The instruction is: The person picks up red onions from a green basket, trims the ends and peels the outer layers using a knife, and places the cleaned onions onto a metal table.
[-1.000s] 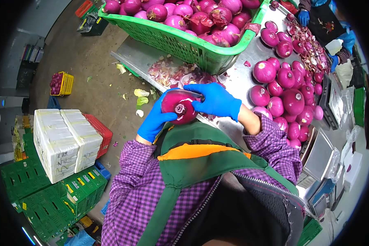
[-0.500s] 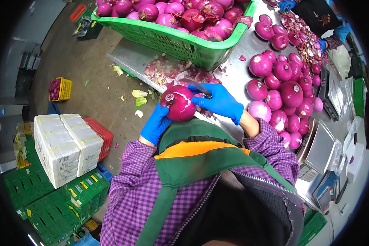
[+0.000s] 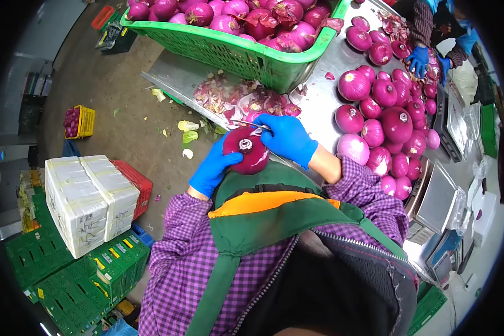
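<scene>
In the head view, a large red onion (image 3: 253, 161) is held in front of my apron, its root end facing up towards me. My left hand (image 3: 211, 169), in a blue glove, grips it from the left with the thumb on top. A small knife (image 3: 245, 122) is in my gloved right hand (image 3: 290, 140), its thin blade pointing left along the onion's far side. The right fingers are closed and close against the onion. Just beyond them, onion skins (image 3: 238, 98) litter the metal table (image 3: 173, 73).
A green crate (image 3: 229, 45) heaped with onions stands at the table's far side. Several onions (image 3: 397, 126) are piled on the right, near scales (image 3: 453, 123). A co-worker's gloved hands (image 3: 419, 60) are among skins beyond. White foam boxes (image 3: 78, 201) sit on green crates (image 3: 56, 280) at left.
The onion has turned in my left hand, bringing its root end towards the middle. My right hand and knife have shifted left. The co-worker's hand has moved down to the onions.
</scene>
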Demonstrator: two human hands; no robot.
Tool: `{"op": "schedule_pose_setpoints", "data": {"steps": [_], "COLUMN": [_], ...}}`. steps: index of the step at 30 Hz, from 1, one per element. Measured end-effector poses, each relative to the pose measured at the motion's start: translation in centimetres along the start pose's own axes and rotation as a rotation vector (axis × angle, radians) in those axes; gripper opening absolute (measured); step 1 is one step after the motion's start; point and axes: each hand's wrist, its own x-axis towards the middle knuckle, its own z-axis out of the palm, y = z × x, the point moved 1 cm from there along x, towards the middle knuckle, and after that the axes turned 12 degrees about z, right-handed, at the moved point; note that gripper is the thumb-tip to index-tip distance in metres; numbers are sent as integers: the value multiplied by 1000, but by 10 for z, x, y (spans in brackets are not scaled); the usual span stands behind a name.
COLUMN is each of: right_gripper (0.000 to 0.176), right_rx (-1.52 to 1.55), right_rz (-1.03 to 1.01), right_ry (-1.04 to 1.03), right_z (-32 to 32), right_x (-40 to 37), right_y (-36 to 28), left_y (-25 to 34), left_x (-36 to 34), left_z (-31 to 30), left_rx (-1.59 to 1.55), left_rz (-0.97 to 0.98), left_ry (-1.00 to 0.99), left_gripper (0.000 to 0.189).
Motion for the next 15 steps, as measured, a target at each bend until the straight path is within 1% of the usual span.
{"op": "schedule_pose_setpoints", "data": {"steps": [1, 3, 4, 6, 7, 8, 10, 11, 13, 14, 15], "right_gripper": [41, 34, 34, 32, 38, 38, 46, 46, 55, 55, 55], "right_rx": [0, 126, 126, 249, 173, 172, 237, 237, 290, 292, 261], "right_rz": [-1, 71, 72, 153, 195, 193, -135, -135, 340, 342, 211], "right_ry": [-1, 16, 18, 68, 6, 8, 149, 149, -568, -566, -502], "right_z": [-2, -8, -8, -8, -17, -15, -18, -26, -54, -52, -48], "right_x": [1, 3, 6, 11, 9, 10, 13, 11, 4, 4, 6], "right_y": [2, 4, 8, 13, 8, 10, 3, 1, -33, -33, -32], "left_y": [1, 7, 9, 11, 12, 12, 12, 8, -4, -3, -2], "left_x": [-1, -2, -2, -3, -3, -2, -1, -1, -3, -4, -6], "left_z": [4, 10, 13, 15, 15, 14, 7, -2, -20, -18, -15], "left_rx": [0, -40, -82, -94, -104, -102, -99, -99, -187, -186, -218], "left_rz": [-1, 2, 4, 26, 50, 51, 75, 74, -21, -24, 4], "left_ry": [-12, -5, 1, -14, -30, -32, -42, -43, 131, 129, 162], "left_gripper": [79, 80, 81, 80, 79, 79, 77, 77, 75, 75, 77]}}
